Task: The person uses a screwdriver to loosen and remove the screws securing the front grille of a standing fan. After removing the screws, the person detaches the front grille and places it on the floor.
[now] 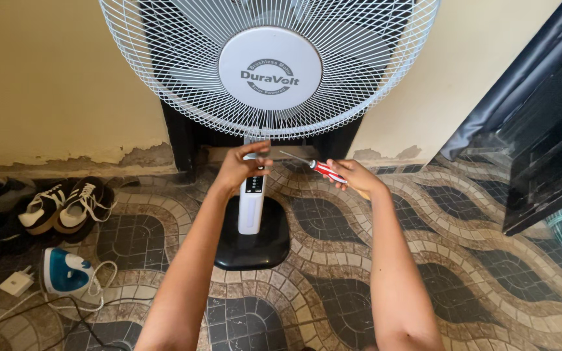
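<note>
**Hands at the fan post**

Your left hand (240,168) grips the top of the white fan post (251,207) (black base (252,242) on the tiled floor). Your right hand (354,177) clasps a red-handled screwdriver (315,166), tip pointing at the post, just below the grille (268,65).

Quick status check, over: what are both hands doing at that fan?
Left hand grips fan column top. Right hand holds red screwdriver, tip aimed at column. Nothing between them.

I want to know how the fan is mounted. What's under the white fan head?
Under the fan head stands a white column on a black base. The left hand wraps the column's top, so the joint there is covered. The right hand holds a red-handled screwdriver beside it.
</note>
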